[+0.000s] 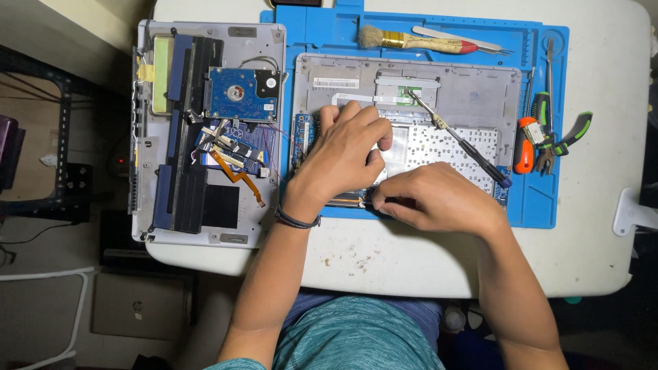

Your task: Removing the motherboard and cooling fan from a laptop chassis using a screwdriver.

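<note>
Left hand (346,147) flat on grey laptop panel (473,96), right hand (439,199) curled — its grip hides something dark, unidentifiable

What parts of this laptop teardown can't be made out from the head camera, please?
- Head view: whatever the right hand pinches at the grey panel's near edge is hidden by its fingers.
- The panel's middle lies under the left hand.
- A dark object at the top edge, above the blue mat, is cut off.
- Small parts on the open laptop base are too small to identify.
</note>
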